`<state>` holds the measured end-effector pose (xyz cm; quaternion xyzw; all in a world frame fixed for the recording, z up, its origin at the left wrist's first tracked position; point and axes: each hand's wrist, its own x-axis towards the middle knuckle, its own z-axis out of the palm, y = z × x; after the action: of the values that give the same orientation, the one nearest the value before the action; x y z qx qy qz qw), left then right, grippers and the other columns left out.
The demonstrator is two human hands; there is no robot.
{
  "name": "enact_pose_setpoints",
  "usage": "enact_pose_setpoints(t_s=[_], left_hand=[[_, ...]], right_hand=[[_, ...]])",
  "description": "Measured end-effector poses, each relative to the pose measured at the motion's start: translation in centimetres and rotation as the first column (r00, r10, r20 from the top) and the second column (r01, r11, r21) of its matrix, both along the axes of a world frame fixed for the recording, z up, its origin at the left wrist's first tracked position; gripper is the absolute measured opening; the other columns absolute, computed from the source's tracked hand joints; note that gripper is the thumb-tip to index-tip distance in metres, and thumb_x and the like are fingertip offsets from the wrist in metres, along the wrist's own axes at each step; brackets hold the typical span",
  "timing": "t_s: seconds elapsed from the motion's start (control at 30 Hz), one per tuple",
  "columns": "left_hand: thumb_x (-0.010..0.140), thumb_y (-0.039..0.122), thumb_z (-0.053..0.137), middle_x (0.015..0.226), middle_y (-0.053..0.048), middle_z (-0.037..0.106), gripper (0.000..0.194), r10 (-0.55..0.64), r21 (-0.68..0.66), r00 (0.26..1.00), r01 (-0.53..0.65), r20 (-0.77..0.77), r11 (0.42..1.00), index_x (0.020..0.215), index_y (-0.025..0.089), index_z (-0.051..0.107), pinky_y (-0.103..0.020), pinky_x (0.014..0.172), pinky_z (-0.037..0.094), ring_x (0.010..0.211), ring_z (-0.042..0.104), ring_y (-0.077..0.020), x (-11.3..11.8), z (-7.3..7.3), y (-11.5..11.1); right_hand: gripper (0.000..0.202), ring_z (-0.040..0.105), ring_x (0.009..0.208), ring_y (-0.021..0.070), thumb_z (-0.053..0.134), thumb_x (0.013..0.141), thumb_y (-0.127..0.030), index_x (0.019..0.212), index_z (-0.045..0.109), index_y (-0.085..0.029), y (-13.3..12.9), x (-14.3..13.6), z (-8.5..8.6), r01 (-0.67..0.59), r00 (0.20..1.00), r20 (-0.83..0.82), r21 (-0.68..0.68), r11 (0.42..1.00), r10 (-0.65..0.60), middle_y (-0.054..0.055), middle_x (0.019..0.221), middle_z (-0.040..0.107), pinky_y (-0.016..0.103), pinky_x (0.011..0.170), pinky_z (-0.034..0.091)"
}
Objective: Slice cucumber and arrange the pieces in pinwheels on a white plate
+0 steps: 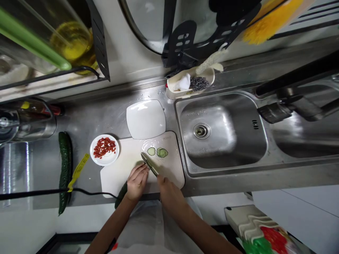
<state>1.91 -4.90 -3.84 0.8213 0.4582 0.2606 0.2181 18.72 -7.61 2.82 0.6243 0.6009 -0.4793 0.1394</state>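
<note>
My right hand (169, 194) grips a kitchen knife (148, 163), its blade slanting up and left over the white cutting board (174, 169). Close against the blade, my left hand (137, 180) is closed round a cucumber (122, 194), whose dark end sticks out below my wrist at the board's front edge. Several cucumber slices (162, 152) lie on a wet patch of the board just beyond the knife. A square white plate (146, 119) rests behind the board. On the left, a small round dish (114, 158) of red berries overlaps the board's corner.
Another whole cucumber (64, 169) lies on the steel counter at the left, near a black cable with a yellow tag (79, 170). A sink (222, 141) with a faucet (278, 109) is at the right. Behind it sits a scrubber holder (174, 93).
</note>
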Motion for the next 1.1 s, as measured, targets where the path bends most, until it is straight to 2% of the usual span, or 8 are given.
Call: enact_pose_setpoints(t_s=[0.43,0.57,0.7,0.8,0.9,0.97,1.03,1.1], left_hand=[[0.086,0.01,0.052,0.103,-0.006,0.069,0.028,0.003,-0.004,1.0,-0.003,-0.006,1.0,0.111,0.019,0.063,-0.042,0.091,0.054,0.105,0.062,-0.0203,0.2,0.2,0.0],[0.087,0.011,0.051,0.104,-0.006,0.069,0.028,0.006,-0.022,1.0,-0.006,-0.014,1.0,0.111,0.02,0.063,-0.042,0.093,0.053,0.106,0.061,-0.0198,0.2,0.1,0.0],[0.088,0.012,0.05,0.104,-0.007,0.068,0.027,0.021,-0.031,1.0,-0.021,0.001,0.999,0.11,0.019,0.063,-0.041,0.093,0.052,0.106,0.061,-0.0196,0.2,0.0,-0.1],[0.087,0.012,0.049,0.104,-0.007,0.067,0.026,0.051,-0.043,0.998,-0.05,0.021,0.998,0.109,0.019,0.062,-0.041,0.093,0.051,0.106,0.06,-0.0194,0.3,0.4,-0.3],[0.086,0.012,0.052,0.102,-0.008,0.066,0.025,0.111,-0.024,0.993,-0.11,0.044,0.994,0.109,0.018,0.061,-0.042,0.092,0.05,0.105,0.059,-0.0204,0.7,1.6,-0.4],[0.084,0.014,0.055,0.099,-0.008,0.065,0.025,0.056,-0.01,0.998,-0.056,0.036,0.998,0.107,0.02,0.062,-0.042,0.092,0.049,0.103,0.058,-0.0208,1.5,2.5,-0.3],[0.084,0.019,0.057,0.1,-0.006,0.065,0.023,-0.115,-0.053,0.993,0.114,-0.015,0.992,0.106,0.022,0.063,-0.042,0.094,0.048,0.103,0.057,-0.0207,2.4,3.2,0.1],[0.085,0.023,0.057,0.101,-0.006,0.066,0.024,-0.214,-0.105,0.974,0.207,-0.067,0.973,0.107,0.022,0.063,-0.043,0.098,0.046,0.104,0.057,-0.0206,3.5,3.5,0.5]], right_hand=[[0.042,0.064,0.085,0.0196,0.025,0.088,-0.005,0.119,0.05,-0.014,-1.0,-0.5,-1.9,0.034,0.999,0.008,0.055,0.998,-0.034,0.011,0.098,0.064,0.028,0.07,0.046],[0.04,0.064,0.085,0.018,0.029,0.088,-0.006,0.122,0.048,-0.017,-1.1,0.3,-1.5,0.036,0.999,0.032,0.06,0.998,-0.038,0.009,0.096,0.064,0.025,0.068,0.045],[0.038,0.064,0.078,0.0171,0.032,0.088,-0.006,0.119,0.049,-0.018,-1.6,1.4,-0.4,-0.006,0.993,0.117,0.082,0.997,-0.004,0.008,0.093,0.062,0.023,0.061,0.043],[0.039,0.063,0.072,0.0153,0.034,0.089,-0.008,0.124,0.046,-0.019,-2.1,1.9,0.3,-0.054,0.98,0.2,0.166,0.985,0.02,0.008,0.1,0.059,0.023,0.06,0.043],[0.038,0.062,0.073,0.015,0.035,0.09,-0.012,0.128,0.042,-0.017,-2.3,2.1,0.3,-0.086,0.958,0.286,0.284,0.955,0.001,0.011,0.108,0.054,0.026,0.064,0.045],[0.039,0.061,0.076,0.0157,0.036,0.091,-0.015,0.13,0.04,-0.014,-2.1,2.1,0.1,-0.1,0.947,0.32,0.338,0.936,-0.014,0.012,0.108,0.053,0.027,0.067,0.046],[0.04,0.06,0.078,0.016,0.036,0.091,-0.015,0.131,0.039,-0.014,-1.9,2.2,-0.2,-0.112,0.938,0.345,0.353,0.929,-0.018,0.012,0.106,0.053,0.027,0.068,0.046],[0.04,0.059,0.079,0.0158,0.036,0.091,-0.013,0.131,0.041,-0.015,-1.6,2.2,-0.3,-0.117,0.931,0.364,0.351,0.929,-0.02,0.011,0.104,0.054,0.027,0.068,0.046]])
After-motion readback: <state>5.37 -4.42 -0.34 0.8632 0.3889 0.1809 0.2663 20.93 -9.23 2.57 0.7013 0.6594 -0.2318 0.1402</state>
